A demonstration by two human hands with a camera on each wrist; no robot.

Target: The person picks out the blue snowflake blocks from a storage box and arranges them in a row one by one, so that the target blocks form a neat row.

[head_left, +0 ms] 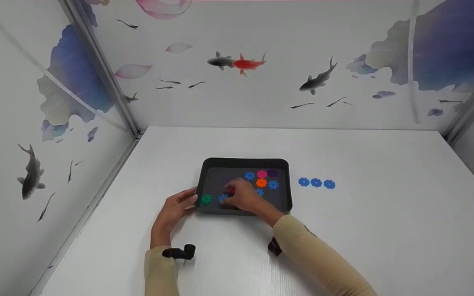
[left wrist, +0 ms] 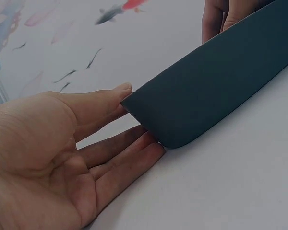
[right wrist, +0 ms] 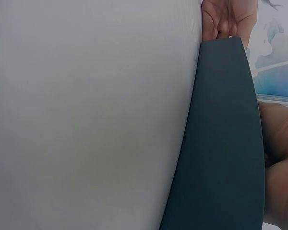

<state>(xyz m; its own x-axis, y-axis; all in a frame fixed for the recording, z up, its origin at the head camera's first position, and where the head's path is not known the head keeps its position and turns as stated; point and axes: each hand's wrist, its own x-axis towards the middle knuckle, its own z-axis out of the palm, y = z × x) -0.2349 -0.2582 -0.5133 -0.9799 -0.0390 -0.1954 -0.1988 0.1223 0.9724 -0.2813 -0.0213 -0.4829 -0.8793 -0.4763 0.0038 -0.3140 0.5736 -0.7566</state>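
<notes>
A dark rectangular tray [head_left: 245, 163] holds several small plastic snowflake discs, among them a green disc [head_left: 206, 199], an orange disc [head_left: 261, 183] and a pink disc [head_left: 262, 174]. At the tray's left side, my left hand [head_left: 176, 206] touches the outer wall, thumb at the rim and extended fingers lower down, as the left wrist view shows. My right hand [head_left: 243, 195] reaches over the front wall into the tray, fingers bent down among the discs. A red disc [head_left: 231, 191] shows between its thumb and fingers, beside a blue disc [head_left: 222, 198]; I cannot tell whether it pinches one.
Three blue discs [head_left: 316, 182] lie in a row on the white table [head_left: 385, 230], right of the tray. White walls with painted fish [head_left: 247, 64] enclose the table at the back and sides. Each wrist carries a black camera mount [head_left: 181, 252].
</notes>
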